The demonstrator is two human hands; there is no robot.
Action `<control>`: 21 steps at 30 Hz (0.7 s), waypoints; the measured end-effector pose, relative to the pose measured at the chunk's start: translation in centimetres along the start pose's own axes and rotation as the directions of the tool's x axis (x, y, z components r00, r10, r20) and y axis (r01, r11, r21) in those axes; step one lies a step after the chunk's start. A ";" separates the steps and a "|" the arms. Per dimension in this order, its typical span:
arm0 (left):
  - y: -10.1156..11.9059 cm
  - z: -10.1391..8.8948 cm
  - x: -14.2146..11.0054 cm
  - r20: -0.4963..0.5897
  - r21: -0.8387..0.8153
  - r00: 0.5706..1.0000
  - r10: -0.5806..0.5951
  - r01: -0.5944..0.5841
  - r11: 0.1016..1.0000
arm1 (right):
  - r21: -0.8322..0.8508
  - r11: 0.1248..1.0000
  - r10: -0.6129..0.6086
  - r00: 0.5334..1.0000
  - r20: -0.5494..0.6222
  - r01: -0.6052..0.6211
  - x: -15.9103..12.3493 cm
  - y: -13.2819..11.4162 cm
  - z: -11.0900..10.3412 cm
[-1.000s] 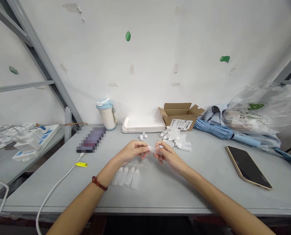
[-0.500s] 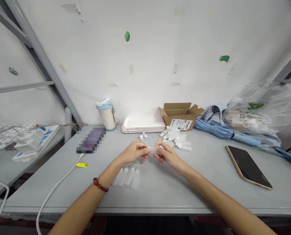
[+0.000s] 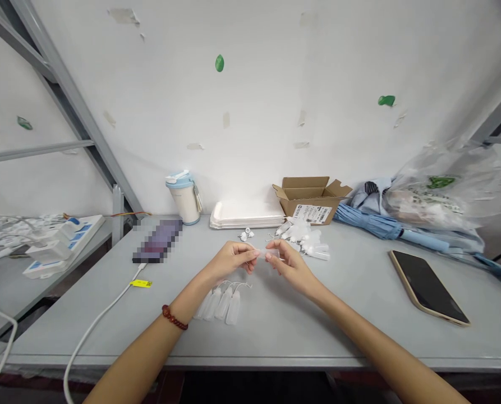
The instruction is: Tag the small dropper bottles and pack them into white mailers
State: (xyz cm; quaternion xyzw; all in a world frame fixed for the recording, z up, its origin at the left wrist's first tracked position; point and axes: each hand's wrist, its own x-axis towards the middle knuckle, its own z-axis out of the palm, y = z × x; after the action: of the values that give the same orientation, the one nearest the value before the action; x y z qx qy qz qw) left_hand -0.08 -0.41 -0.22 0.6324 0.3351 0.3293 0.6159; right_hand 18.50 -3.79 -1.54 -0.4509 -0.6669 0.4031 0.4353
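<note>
Between my two hands is a small translucent plastic bottle (image 3: 269, 254), held roughly level above the table. My left hand (image 3: 235, 259) pinches its left end between thumb and fingers. The thumb and fingers of my right hand (image 3: 289, 265) close on its right part, hiding some of it. Below my left hand, several similar flat translucent bottles (image 3: 223, 306) lie in a row with thin white cord loops at their tops. Behind my right hand is a loose pile of such bottles (image 3: 304, 235) with white ends. A few small white pieces (image 3: 246, 234) lie behind my left hand.
At the back stand a stack of white trays (image 3: 248, 214), an open cardboard box (image 3: 309, 201) and a lidded cup (image 3: 183, 199). Phones lie left (image 3: 157, 241) and right (image 3: 427, 287); a white cable (image 3: 91, 332) runs from the left one. A blue umbrella (image 3: 370, 220) lies back right.
My right hand has shifted its grip on the bottle, its fingers now more extended along it. The left hand stays almost in place.
</note>
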 end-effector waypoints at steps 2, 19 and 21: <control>0.0 0.0 0.0 -0.009 0.026 1.000 0.018 -0.018 1.000 | -0.038 0.999 -0.026 1.000 0.016 0.026 -0.1 -0.1 0.0; 0.0 0.3 -0.2 0.052 0.030 0.995 -0.080 0.078 0.996 | 0.024 1.000 -0.006 1.000 -0.024 0.007 -0.2 -0.4 -0.1; 0.1 0.4 -0.2 0.033 0.064 0.999 -0.034 0.032 0.997 | 0.031 0.999 -0.010 1.000 -0.013 0.010 -0.1 -0.4 -0.2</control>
State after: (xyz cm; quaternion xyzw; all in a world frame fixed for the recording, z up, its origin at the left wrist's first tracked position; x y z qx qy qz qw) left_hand 0.12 -0.77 -0.16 0.6515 0.3454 0.2974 0.6064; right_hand 18.60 -3.98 -1.16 -0.4434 -0.6599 0.4083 0.4485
